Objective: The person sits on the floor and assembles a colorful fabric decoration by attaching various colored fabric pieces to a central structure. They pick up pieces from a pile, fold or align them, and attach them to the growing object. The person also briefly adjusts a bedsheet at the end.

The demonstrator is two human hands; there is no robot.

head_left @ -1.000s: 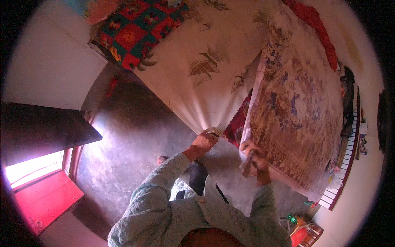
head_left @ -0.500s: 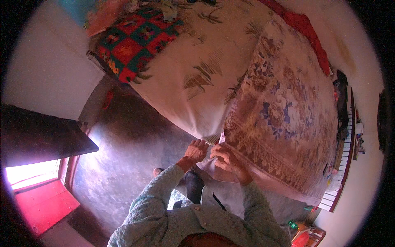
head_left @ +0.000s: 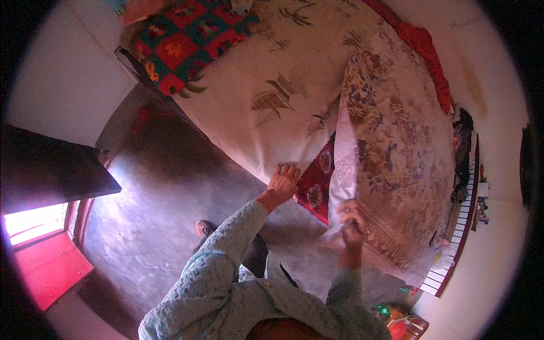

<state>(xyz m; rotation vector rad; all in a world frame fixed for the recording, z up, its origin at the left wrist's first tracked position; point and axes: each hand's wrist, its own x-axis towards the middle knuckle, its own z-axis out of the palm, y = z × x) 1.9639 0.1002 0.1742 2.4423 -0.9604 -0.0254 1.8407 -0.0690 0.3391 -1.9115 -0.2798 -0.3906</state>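
My left hand is closed on the near edge of a cream bed sheet printed with brown sailing boats and palms. To its right, my right hand grips the folded-back edge of a floral bedspread in brown and blue, whose pale underside shows in a long fold. Between the two hands a wedge of dark red cloth with round light motifs lies uncovered. The fingers of my right hand are somewhat blurred, and the cloth inside both grips is mostly hidden.
A red and green checked pillow lies at the bed's far left. Red cloth runs along the far right edge. A dark door-like panel stands at left above a red panel. Grey floor stretches left of the bed.
My right hand has moved right and slightly nearer, drawing the bedspread's edge away from the sheet and exposing the red cloth. My left hand has shifted slightly right and farther.
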